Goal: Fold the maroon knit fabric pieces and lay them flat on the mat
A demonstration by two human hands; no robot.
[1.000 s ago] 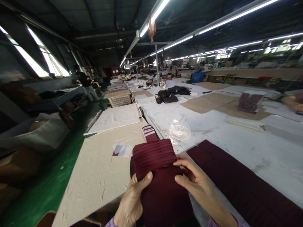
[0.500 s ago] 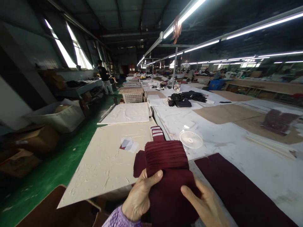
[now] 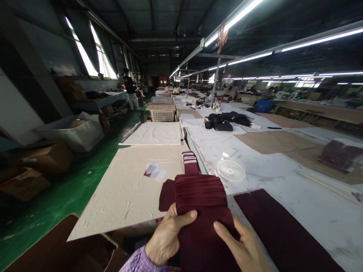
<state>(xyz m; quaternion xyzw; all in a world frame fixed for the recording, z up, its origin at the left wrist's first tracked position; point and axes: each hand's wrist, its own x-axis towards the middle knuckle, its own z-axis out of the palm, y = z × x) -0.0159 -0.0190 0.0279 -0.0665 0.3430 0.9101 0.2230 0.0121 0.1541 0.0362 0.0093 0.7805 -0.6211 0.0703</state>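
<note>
A stack of maroon fabric pieces (image 3: 202, 230), its upper edges fanned into ridges, is gripped between my two hands. My left hand (image 3: 167, 234) holds its left side, thumb laid on top and the other fingers hidden beneath. On the right side, my right hand (image 3: 241, 241) grips it with the thumb on the face and fingers behind. Another maroon piece (image 3: 167, 195) lies left of the stack, and a white-striped maroon bundle (image 3: 190, 162) rests just beyond it. To the right, a long maroon fabric strip (image 3: 286, 230) lies on the white table (image 3: 320, 211).
A cream board (image 3: 127, 185) with paper scraps (image 3: 155, 172) spreads at left. On the white table are a round white fan (image 3: 231, 170), dark folded garments (image 3: 224, 121) and brown paper (image 3: 272, 141). A cardboard box (image 3: 62, 245) stands below left. A person (image 3: 130, 88) stands in the aisle.
The view has shifted slightly, so the surroundings sit a little further right. My right thumb has moved slightly left on the stack; both hands keep their hold.
</note>
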